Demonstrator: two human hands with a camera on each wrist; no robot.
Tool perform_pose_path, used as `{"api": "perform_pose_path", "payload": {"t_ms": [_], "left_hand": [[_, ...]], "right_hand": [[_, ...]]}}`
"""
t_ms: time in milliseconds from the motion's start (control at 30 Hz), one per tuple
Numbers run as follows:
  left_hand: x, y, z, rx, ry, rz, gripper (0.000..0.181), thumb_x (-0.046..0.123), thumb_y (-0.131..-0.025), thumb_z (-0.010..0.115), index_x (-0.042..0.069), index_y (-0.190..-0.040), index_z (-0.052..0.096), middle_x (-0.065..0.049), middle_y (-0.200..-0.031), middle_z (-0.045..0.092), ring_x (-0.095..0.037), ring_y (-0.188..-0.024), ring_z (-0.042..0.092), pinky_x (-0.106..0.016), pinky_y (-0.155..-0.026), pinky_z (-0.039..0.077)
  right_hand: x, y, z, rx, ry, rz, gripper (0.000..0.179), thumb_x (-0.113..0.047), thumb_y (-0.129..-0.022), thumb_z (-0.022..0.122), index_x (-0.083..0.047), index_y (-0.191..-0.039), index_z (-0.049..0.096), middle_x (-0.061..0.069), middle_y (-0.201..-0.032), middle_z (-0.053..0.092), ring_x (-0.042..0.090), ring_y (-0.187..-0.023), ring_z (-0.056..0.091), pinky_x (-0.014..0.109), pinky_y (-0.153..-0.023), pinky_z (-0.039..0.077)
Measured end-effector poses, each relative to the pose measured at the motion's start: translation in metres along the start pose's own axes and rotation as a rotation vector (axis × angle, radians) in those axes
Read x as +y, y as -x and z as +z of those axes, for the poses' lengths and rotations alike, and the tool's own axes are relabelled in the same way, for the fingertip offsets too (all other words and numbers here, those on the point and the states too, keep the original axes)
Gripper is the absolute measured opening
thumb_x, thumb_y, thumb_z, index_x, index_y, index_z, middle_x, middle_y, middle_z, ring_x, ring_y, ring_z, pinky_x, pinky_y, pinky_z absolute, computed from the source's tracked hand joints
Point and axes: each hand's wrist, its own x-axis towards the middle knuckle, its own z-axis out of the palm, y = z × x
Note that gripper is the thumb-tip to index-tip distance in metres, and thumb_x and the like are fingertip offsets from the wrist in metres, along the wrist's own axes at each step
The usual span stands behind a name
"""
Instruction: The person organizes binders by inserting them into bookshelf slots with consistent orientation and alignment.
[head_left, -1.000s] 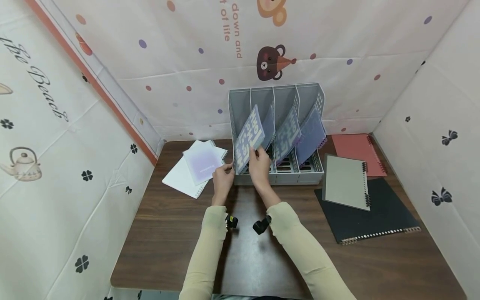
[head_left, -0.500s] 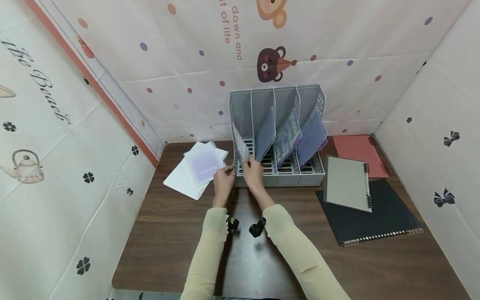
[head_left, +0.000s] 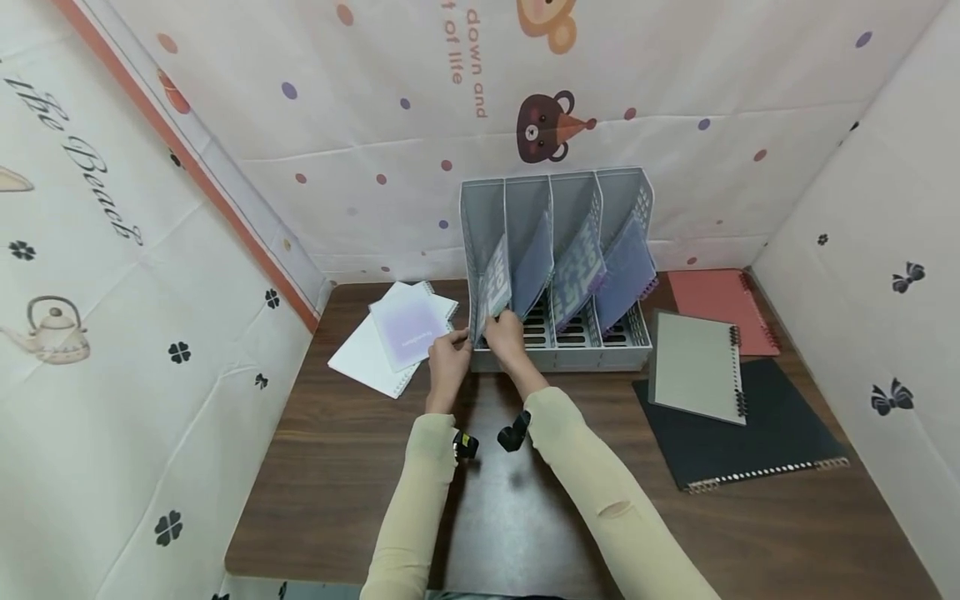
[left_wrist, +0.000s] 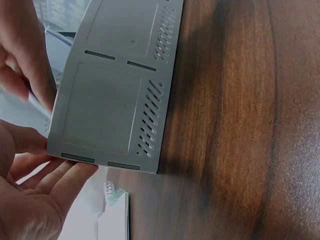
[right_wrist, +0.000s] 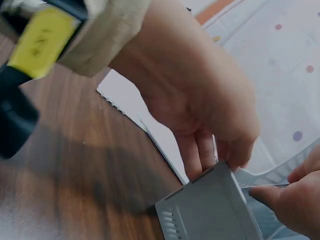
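My left hand (head_left: 448, 360) grips the gray file organizer (head_left: 577, 361) near its corner, likely steadying it, while the fingers of my right hand (head_left: 507, 336) pinch the lettered notebook (head_left: 496, 282) standing just ahead of them.

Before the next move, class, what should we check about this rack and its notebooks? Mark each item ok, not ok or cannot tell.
1. Rack steadied: ok; the left hand grips its left front corner.
2. Held notebook in the leftmost slot: ok; the right hand pinches it there.
3. Held notebook fully down: cannot tell; the right hand hides part of its lower end.
4. Other slots in use: ok; each has a notebook.
5. All notebooks racked: not ok; the purple notebook and red notebook, among others, lie outside.
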Motion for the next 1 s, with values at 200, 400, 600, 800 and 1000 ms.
{"api": "perform_pose_path", "payload": {"t_ms": [200,400,600,800,1000], "left_hand": [[-0.001,0.002,0.002,-0.02,0.017,-0.003,0.026,0.005,-0.097,0.063,-0.003,-0.12,0.073,-0.02,-0.11,0.074,-0.021,-0.064,0.067,-0.027,-0.049,0.04],[0.002,0.002,0.0,-0.026,0.007,-0.027,0.025,0.005,-0.097,0.065,-0.002,-0.12,0.073,-0.017,-0.112,0.075,-0.03,-0.091,0.074,-0.032,-0.059,0.048],[0.002,-0.001,0.003,-0.009,-0.017,-0.016,0.025,0.006,-0.097,0.065,0.0,-0.119,0.075,-0.015,-0.112,0.075,-0.029,-0.093,0.074,-0.037,-0.066,0.054],[0.002,0.001,0.005,-0.026,-0.023,-0.009,0.025,0.006,-0.098,0.064,-0.002,-0.12,0.073,-0.017,-0.114,0.074,-0.03,-0.09,0.073,-0.032,-0.06,0.049],[0.002,0.0,0.003,-0.008,-0.017,-0.025,0.025,0.007,-0.098,0.065,0.0,-0.12,0.074,-0.016,-0.112,0.075,-0.028,-0.082,0.072,-0.027,-0.055,0.043]], "right_hand": [[-0.002,-0.023,0.007,0.055,-0.119,0.0,0.04,-0.016,-0.111,0.04,0.005,-0.143,0.049,0.018,-0.105,0.059,0.023,-0.069,0.05,0.039,-0.069,0.044],[-0.003,-0.044,0.004,0.084,-0.138,0.037,0.033,-0.02,-0.111,0.04,-0.006,-0.082,0.046,0.003,-0.065,0.03,0.014,-0.051,0.027,0.033,-0.054,0.03],[0.001,-0.051,-0.001,0.054,-0.181,0.018,0.036,-0.024,-0.111,0.042,-0.015,-0.076,0.038,0.001,-0.067,0.031,0.012,-0.052,0.029,0.032,-0.062,0.034],[0.005,-0.048,-0.006,-0.01,-0.116,0.009,0.026,-0.023,-0.11,0.046,0.0,-0.104,0.057,0.0,-0.063,0.031,0.011,-0.049,0.025,0.033,-0.06,0.033],[-0.001,-0.046,0.003,-0.061,0.013,0.044,0.032,-0.016,-0.11,0.039,0.006,-0.125,0.056,0.009,-0.078,0.044,0.012,-0.048,0.024,0.031,-0.053,0.03]]}}
